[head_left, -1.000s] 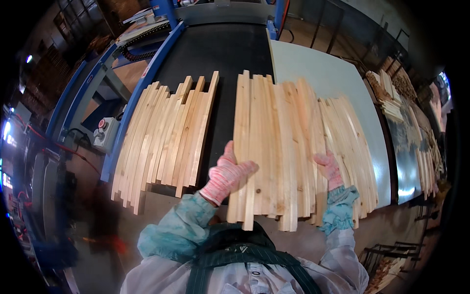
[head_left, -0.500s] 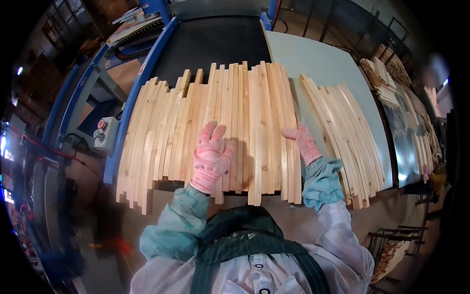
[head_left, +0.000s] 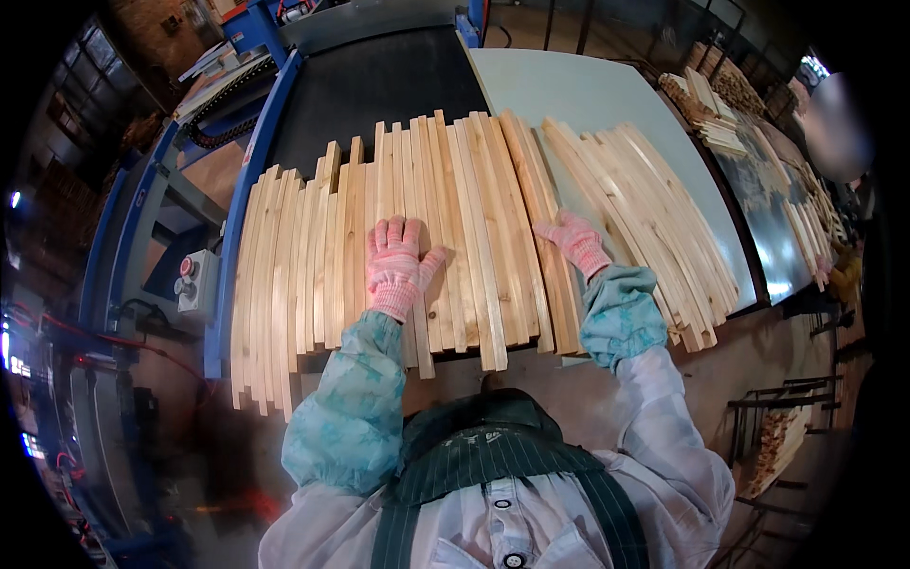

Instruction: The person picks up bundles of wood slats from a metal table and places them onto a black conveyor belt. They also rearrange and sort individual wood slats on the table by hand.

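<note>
A wide row of pale wooden strips (head_left: 313,256) lies side by side, their ends uneven. My left hand (head_left: 398,264), in a pink-and-white knit glove, rests flat on the middle of the row with its fingers apart. At the row's right edge, my gloved right hand (head_left: 575,245) has its thumb over the top of a couple of edge strips (head_left: 536,180). Its other fingers are partly hidden along their right side. A narrow dark gap separates these strips from the row. Further right is a second group of wooden strips (head_left: 654,209), fanned slightly.
Beyond the row runs a black conveyor belt (head_left: 379,85) with a blue side rail (head_left: 248,180). A grey control box (head_left: 196,284) with a red button sits on the left. The second group lies on a pale tabletop (head_left: 569,81). More wood is stacked at far right.
My left hand has flattened onto the strips. My right hand and the edge strips have shifted away from the row, opening a narrow gap. The view has also moved.
</note>
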The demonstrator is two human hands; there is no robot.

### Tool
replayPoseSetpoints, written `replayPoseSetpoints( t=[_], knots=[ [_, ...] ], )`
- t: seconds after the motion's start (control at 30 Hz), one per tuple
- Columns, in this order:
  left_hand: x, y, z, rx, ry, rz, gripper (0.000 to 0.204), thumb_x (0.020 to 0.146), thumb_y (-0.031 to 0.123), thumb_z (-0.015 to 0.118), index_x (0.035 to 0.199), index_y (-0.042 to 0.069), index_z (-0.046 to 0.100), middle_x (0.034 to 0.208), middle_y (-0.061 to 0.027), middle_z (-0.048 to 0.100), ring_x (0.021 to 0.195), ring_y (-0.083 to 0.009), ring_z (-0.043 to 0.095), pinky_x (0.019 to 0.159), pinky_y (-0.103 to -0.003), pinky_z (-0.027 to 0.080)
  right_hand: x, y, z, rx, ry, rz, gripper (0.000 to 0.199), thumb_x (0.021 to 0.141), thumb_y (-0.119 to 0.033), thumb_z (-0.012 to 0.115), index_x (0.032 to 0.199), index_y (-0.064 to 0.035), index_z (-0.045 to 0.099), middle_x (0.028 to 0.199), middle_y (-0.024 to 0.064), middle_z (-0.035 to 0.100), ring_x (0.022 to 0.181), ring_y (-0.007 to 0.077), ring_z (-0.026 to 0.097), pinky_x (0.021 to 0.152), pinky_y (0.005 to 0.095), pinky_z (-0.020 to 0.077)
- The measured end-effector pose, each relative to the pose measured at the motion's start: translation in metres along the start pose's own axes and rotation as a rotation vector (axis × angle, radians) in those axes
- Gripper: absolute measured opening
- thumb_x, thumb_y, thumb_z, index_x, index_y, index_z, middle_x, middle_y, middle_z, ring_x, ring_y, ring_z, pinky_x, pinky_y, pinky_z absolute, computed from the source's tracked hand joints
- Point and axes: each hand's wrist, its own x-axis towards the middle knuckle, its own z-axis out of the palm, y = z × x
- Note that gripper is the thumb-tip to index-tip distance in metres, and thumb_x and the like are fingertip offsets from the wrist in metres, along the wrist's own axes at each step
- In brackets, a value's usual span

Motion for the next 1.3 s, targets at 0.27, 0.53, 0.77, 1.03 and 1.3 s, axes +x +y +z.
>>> replayPoseSetpoints(
  t=[0.27, 0.53, 0.77, 1.03, 1.3],
  knots=[
    [-0.019, -0.046, -0.005, -0.283, 0.123, -0.101, 0.055, 0.085, 0.038, 0.062, 0.130, 0.008, 0.052, 0.140, -0.0133, 0.045, 0.136, -0.0310, 0.032, 0.113, -0.042, 0.027, -0.041, -0.007, -0.022, -0.067, 0.082, -0.154, 0.056, 0.075, -0.045, 0.066, 0.108, -0.0005, 0.064, 0.115, 0.0212, 0.062, 0.105, 0.0379, 0.057, 0.092, 0.0422, 0.0458],
    [-0.092, -0.231, -0.137, 0.178, 0.495, -0.490, 0.052, 0.082, 0.036, 0.064, 0.127, 0.012, 0.055, 0.133, -0.0110, 0.053, 0.134, -0.0284, 0.036, 0.111, -0.041, 0.028, -0.039, 0.117, 0.005, -0.567, 0.407, -0.166, 0.077, 0.083, -0.038, 0.062, 0.146, -0.0089, 0.030, 0.137, 0.0255, 0.046, 0.122, 0.0418, 0.048, 0.102, 0.0432, 0.0409],
    [-0.117, -0.325, -0.164, 0.634, 0.239, -0.717, 0.047, 0.089, 0.043, 0.051, 0.128, 0.017, 0.052, 0.137, -0.0047, 0.050, 0.134, -0.0249, 0.035, 0.113, -0.040, 0.020, -0.062, 0.066, 0.002, -0.550, 0.299, -0.065, 0.082, 0.084, -0.034, 0.062, 0.150, -0.0107, 0.019, 0.136, 0.0254, 0.046, 0.117, 0.0435, 0.051, 0.098, 0.0449, 0.0438],
    [-0.162, -0.314, -0.152, 0.645, 0.438, -0.476, 0.048, 0.087, 0.042, 0.053, 0.124, 0.013, 0.055, 0.125, -0.0060, 0.058, 0.126, -0.0283, 0.043, 0.109, -0.043, 0.027, -0.111, 0.102, 0.015, -0.493, 0.375, -0.094, 0.076, 0.083, -0.030, 0.063, 0.147, -0.0095, 0.027, 0.127, 0.0214, 0.054, 0.110, 0.0385, 0.056, 0.092, 0.0462, 0.0465],
    [-0.390, -0.229, -0.133, 0.469, 0.490, -0.428, 0.064, 0.083, 0.045, 0.063, 0.139, 0.019, 0.045, 0.145, -0.0131, 0.041, 0.135, -0.0352, 0.032, 0.112, -0.042, 0.028, -0.325, 0.130, 0.024, -0.703, 0.404, -0.036, 0.069, 0.080, -0.040, 0.064, 0.138, -0.0097, 0.041, 0.119, 0.0155, 0.057, 0.102, 0.0340, 0.060, 0.087, 0.0438, 0.0480]
  ],
)
